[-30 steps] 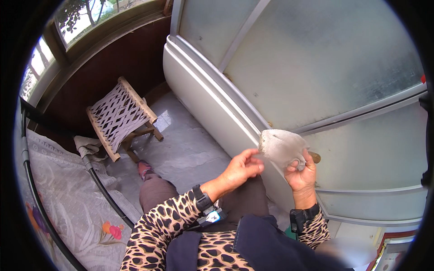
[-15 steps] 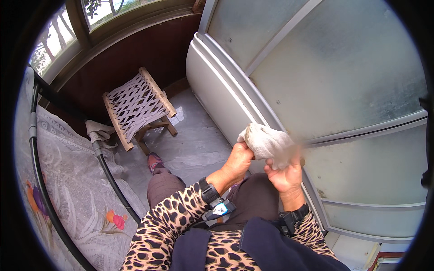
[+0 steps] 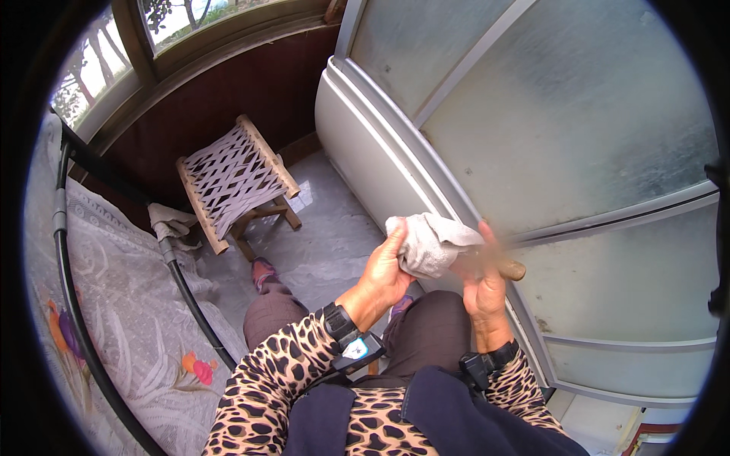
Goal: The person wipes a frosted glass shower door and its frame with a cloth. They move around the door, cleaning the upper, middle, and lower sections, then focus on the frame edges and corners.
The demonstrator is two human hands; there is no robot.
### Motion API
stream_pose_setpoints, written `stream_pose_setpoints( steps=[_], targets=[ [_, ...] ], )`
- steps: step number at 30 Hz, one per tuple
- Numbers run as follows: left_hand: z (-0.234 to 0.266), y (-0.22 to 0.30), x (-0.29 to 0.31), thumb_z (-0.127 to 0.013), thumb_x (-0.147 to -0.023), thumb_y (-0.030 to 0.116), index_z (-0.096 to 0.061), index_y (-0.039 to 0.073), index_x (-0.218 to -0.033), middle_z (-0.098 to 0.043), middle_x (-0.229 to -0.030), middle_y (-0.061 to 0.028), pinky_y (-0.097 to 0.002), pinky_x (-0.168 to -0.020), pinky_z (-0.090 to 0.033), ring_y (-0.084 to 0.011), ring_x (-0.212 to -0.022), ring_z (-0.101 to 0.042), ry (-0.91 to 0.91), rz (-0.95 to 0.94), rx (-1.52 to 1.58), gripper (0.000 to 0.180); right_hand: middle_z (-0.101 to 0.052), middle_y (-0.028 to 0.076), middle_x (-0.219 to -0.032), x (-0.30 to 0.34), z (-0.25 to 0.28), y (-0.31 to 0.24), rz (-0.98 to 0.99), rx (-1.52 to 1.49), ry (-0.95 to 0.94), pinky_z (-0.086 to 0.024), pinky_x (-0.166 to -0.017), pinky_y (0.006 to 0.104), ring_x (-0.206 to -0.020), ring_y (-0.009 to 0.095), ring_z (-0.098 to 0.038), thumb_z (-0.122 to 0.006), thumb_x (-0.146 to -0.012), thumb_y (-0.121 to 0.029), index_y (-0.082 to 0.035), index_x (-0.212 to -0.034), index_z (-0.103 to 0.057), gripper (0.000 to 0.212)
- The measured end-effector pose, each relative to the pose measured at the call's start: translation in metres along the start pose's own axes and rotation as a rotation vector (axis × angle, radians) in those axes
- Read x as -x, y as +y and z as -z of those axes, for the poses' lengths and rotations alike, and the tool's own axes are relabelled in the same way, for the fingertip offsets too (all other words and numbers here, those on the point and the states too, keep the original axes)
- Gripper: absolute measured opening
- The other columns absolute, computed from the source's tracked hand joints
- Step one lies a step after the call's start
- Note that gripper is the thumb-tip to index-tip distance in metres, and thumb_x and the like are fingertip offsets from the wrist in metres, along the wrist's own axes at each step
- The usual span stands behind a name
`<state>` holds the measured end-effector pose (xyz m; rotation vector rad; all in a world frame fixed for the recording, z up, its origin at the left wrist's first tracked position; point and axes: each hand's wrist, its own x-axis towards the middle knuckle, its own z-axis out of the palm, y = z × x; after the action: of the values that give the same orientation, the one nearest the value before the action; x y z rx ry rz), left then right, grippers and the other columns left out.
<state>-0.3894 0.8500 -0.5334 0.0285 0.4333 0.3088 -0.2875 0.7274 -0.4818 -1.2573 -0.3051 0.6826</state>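
A crumpled off-white cloth is in front of me above my lap. My left hand is closed on its left side, with the thumb up along the folds. At the cloth's right end is my right hand, palm toward me, one digit pointing up and the others partly smeared. A round-ended wooden handle sticks out to the right of this hand, which appears closed around it. The cloth and the blur hide the handle's other end, so I cannot tell what it belongs to.
A low folding stool with a woven strap seat stands ahead on the grey floor. Frosted glass panels and a white panel rise close on the right. On the left, black tubing stands before a lace curtain.
My left hand has turned and shifted slightly left, its thumb now up along the cloth. The cloth has moved left and lower. More of the wooden handle shows beside my right hand.
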Motion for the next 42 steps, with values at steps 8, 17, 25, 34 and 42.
stream_pose_setpoints(
  steps=[8, 17, 25, 34, 42],
  targets=[
    [0.020, 0.005, -0.011, -0.060, -0.093, 0.030, -0.047, 0.009, -0.134, -0.058, -0.125, -0.0125, -0.0514, -0.095, -0.046, -0.0291, -0.116, -0.056, 0.097, -0.015, -0.101, 0.048, -0.064, 0.010, -0.110, -0.010, 0.029, -0.003, -0.119, -0.450, 0.033, -0.051, -0.085, 0.0443, -0.090, 0.025, -0.064, -0.062, -0.091, -0.018, -0.013, -0.119, -0.055, 0.029],
    [0.012, 0.003, -0.011, -0.068, -0.085, 0.015, -0.050, 0.009, -0.129, -0.058, -0.111, -0.0175, -0.0383, -0.094, -0.044, -0.0279, -0.115, -0.049, 0.253, -1.074, -1.277, 0.048, -0.066, 0.009, -0.104, -0.016, 0.024, -0.005, -0.163, -0.581, 0.019, -0.050, -0.087, 0.0473, -0.089, 0.028, -0.065, -0.065, -0.089, -0.018, -0.014, -0.110, -0.058, 0.023],
    [0.002, 0.013, -0.003, -0.067, -0.090, 0.018, -0.057, -0.002, -0.115, -0.065, -0.099, -0.0051, -0.0254, -0.079, -0.049, -0.0099, -0.088, -0.061, -0.095, -0.416, -0.534, 0.032, -0.063, 0.012, -0.108, -0.008, 0.000, 0.006, -0.154, -0.419, -0.164, -0.051, -0.088, 0.0488, -0.089, 0.029, -0.063, -0.065, -0.089, -0.019, -0.011, -0.113, -0.054, 0.027],
    [-0.003, 0.042, 0.004, -0.060, -0.090, 0.011, -0.060, -0.002, -0.105, -0.067, -0.095, -0.0103, -0.0303, -0.076, -0.055, -0.0180, -0.082, -0.067, -0.279, -0.077, -0.210, 0.020, -0.038, 0.015, -0.146, -0.012, -0.015, -0.018, 0.182, 0.471, -0.318, -0.031, -0.110, 0.0342, -0.139, 0.024, -0.032, -0.063, -0.070, 0.012, -0.009, -0.150, -0.022, 0.092],
    [-0.019, 0.042, 0.021, -0.064, -0.090, 0.014, -0.059, -0.003, -0.109, -0.067, -0.096, -0.0094, -0.0282, -0.073, -0.056, -0.0153, -0.080, -0.066, -0.347, 0.107, -0.273, 0.026, -0.041, 0.019, -0.144, -0.032, -0.019, 0.003, -0.240, -0.194, -0.597, -0.032, -0.111, 0.0357, -0.131, 0.026, -0.043, -0.049, -0.073, -0.003, -0.004, -0.149, -0.026, 0.079]
  ],
)
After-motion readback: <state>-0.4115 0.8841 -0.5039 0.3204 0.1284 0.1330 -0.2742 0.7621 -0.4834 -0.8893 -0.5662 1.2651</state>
